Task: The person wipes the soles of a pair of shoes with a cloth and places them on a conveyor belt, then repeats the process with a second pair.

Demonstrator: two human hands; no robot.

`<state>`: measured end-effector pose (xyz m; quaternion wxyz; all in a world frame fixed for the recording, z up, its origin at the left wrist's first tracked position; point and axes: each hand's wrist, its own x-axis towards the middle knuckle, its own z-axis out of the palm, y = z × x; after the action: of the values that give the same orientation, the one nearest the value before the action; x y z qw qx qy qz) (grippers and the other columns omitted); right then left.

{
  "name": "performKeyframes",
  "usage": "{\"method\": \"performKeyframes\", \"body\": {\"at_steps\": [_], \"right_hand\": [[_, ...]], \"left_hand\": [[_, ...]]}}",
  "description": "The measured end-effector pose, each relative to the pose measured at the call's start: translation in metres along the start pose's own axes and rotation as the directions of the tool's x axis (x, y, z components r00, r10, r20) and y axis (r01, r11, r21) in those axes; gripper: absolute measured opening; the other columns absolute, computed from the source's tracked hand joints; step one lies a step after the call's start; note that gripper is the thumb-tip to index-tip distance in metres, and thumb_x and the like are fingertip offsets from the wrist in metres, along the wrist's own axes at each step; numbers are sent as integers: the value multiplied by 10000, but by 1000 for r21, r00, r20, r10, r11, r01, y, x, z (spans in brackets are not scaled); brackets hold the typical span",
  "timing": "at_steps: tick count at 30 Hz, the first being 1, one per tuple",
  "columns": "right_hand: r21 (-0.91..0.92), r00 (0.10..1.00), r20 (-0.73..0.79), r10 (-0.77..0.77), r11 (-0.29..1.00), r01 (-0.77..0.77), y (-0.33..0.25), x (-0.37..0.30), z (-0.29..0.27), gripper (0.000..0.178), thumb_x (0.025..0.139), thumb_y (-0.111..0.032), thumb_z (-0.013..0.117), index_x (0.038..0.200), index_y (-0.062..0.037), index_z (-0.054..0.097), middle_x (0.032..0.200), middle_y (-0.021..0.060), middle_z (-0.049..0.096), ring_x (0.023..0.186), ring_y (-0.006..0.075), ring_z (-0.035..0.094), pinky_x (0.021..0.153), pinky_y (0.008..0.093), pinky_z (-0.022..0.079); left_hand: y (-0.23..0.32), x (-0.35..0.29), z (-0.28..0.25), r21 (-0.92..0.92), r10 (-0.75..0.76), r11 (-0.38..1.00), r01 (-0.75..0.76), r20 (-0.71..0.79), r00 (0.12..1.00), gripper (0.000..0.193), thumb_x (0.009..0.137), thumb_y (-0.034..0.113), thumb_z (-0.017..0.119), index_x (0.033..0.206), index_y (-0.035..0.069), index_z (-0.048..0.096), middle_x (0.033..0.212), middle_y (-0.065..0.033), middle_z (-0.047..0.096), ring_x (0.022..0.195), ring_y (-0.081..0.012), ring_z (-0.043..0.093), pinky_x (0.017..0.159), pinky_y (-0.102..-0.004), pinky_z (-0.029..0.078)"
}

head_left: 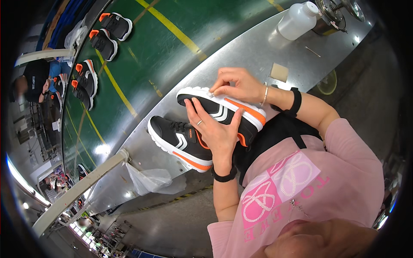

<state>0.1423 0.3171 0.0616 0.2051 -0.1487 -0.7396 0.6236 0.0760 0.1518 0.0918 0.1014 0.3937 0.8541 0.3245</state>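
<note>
Far left: one co-worker (35, 84), beyond the belt. Green belt (150, 56): carried four black-and-orange shoes (103, 44) by its far edge. Clear plastic bag (150, 179): lay at the near edge of the metal bench (254, 56), toward its left end. Second shoe (178, 139): on the bench, toe toward the belt, heel at the near edge.

Left hand (215, 131): palm down, fingers spread over the upper, thumb apart toward the heel, gripping the held shoe (223, 109). Held shoe: over the bench's near edge, beside the second shoe; toe pointed to the upper left, heel to the lower right, long axis slanting between; chevron side faced up. Right hand (236, 84): bent at the wrist, fingers curled, fingertips pinching a small pale piece (211, 93) against the sole's edge near the toe.

Beige square pad (279, 72): by the near edge. White bottle (297, 22), thin stick (312, 52), metal canister (330, 19): toward the right end.
</note>
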Motion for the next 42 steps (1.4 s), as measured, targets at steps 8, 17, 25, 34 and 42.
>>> {"method": "performKeyframes", "body": {"at_steps": [8, 17, 25, 34, 42], "right_hand": [[-68, 993, -40, -110, 992, 107, 15, 10, 5, 82, 866, -102, 732, 914, -47, 768, 865, 78, 670, 802, 206, 622, 707, 325, 479], [-23, 959, -173, 226, 972, -234, 5, -55, -39, 87, 863, -72, 728, 926, -52, 784, 804, 66, 627, 764, 193, 604, 674, 318, 467], [-693, 910, -290, -298, 720, 15, -5, -59, -66, 281, 864, -36, 687, 1145, -50, 684, 1135, 120, 606, 928, 255, 649, 823, 353, 530], [-153, 972, -52, 227, 960, -233, -30, -71, -66, 442, 975, -333, 659, 1331, -81, 588, 1195, 121, 610, 917, 208, 603, 810, 320, 510], [-233, 972, -121, 204, 946, -227, 2, -86, -66, 459, 955, -395, 634, 1249, -44, 619, 1056, 195, 678, 1006, 354, 655, 893, 427, 506]], "left_hand": [[0, -3, 1, -23, -8, 1000, 9, 18, 1000, 1176, 683, 401, 933, 1511, -96, 260, 1594, -303, 202, 1476, -457, 232, 1200, -496, 267], [19, 4, -5, 22, -65, 998, 65, 38, 997, 1073, 732, 370, 901, 1495, -94, 305, 1582, -291, 254, 1439, -467, 286, 1164, -505, 327], [16, 3, -37, -226, 15, 973, 37, 224, 974, 838, 830, 291, 828, 1519, 76, 401, 1592, -260, 274, 1475, -426, 257, 1175, -479, 297], [-34, -60, -56, 454, -233, 864, 215, -18, 972, 895, 753, 380, 850, 1514, 160, 431, 1620, -240, 196, 1457, -518, 173, 1143, -651, 202], [-82, -72, -64, -141, -307, 950, 278, -275, 911, 706, 700, 13, 673, 1395, 38, 547, 1525, -212, 340, 1413, -336, 399, 1173, -459, 312]]}}
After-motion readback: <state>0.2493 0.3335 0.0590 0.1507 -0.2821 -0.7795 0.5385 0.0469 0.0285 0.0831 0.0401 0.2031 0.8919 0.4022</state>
